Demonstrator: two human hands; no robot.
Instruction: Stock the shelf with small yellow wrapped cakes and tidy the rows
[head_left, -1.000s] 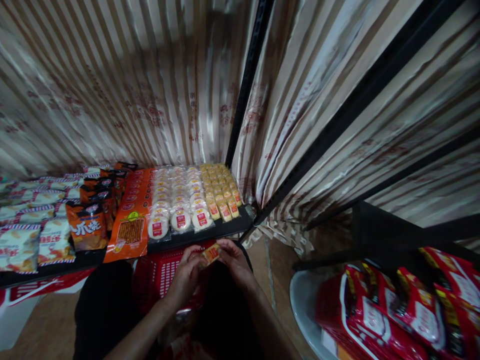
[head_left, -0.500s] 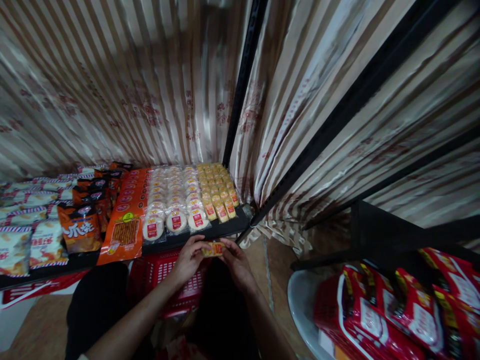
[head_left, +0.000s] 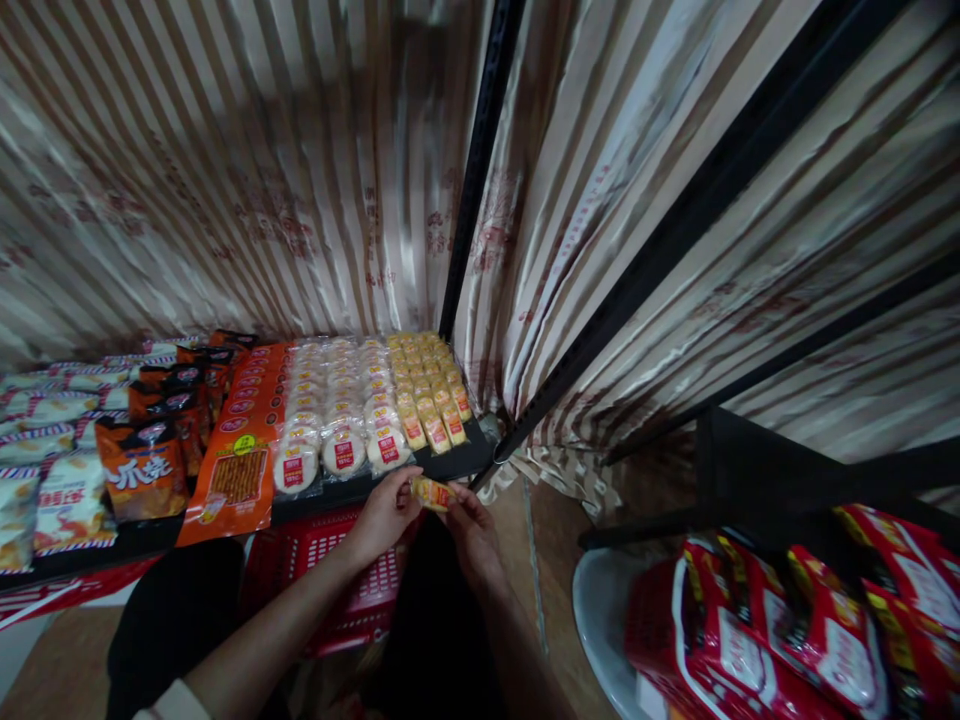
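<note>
Between both hands I hold a small yellow snack packet [head_left: 433, 493] with a red label, just in front of the shelf edge. My left hand [head_left: 386, 515] pinches its left end, and the fingers of my right hand [head_left: 474, 530] close on its right end. Rows of matching yellow packets [head_left: 436, 430] lie on the black shelf [head_left: 457, 462] beyond my hands. Left of them are rows of round white crackers [head_left: 344, 453] in clear wrappers. Below my left forearm stands a red plastic basket [head_left: 322, 550], partly hidden by my arm and legs.
Farther left on the shelf lie flat orange packs [head_left: 236, 475], orange-and-black bags [head_left: 142, 470] and white snack bags [head_left: 71, 500]. Striped curtains [head_left: 322, 180] hang behind black metal posts [head_left: 480, 170]. At right, red packets [head_left: 832, 620] fill a red basket [head_left: 652, 610] beside a pale rounded seat [head_left: 596, 610].
The view has shifted slightly, so the shelf goods sit a little farther left. The packet stays between both hands, now tilted, its right end lower.
</note>
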